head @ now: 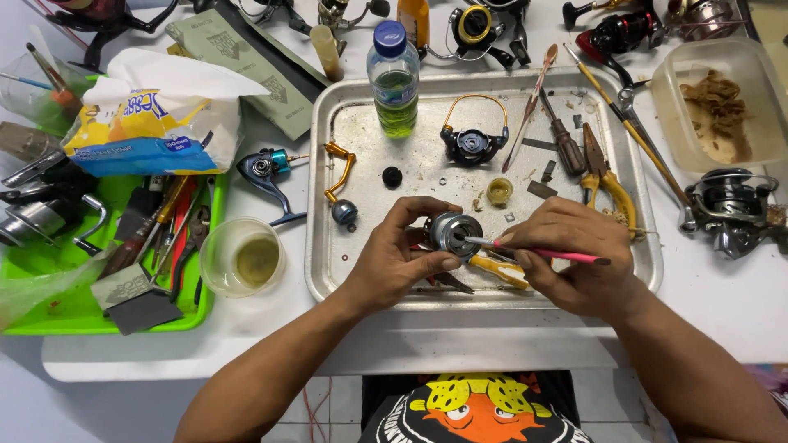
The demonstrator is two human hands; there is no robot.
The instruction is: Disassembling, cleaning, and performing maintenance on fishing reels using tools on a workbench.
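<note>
My left hand grips a small round metal reel spool over the front of a metal tray. A thin pink-handled brush sits in my right hand, its tip touching the spool's open face. Yellow-handled pliers lie in the tray just under the hands. Farther back in the tray rest a dark reel rotor with a gold bail, a gold reel handle and a small yellow cap.
A green-liquid bottle stands at the tray's back. A screwdriver and pliers lie at its right. A cup of yellowish fluid and a green tool tray sit left; a reel and plastic tub right.
</note>
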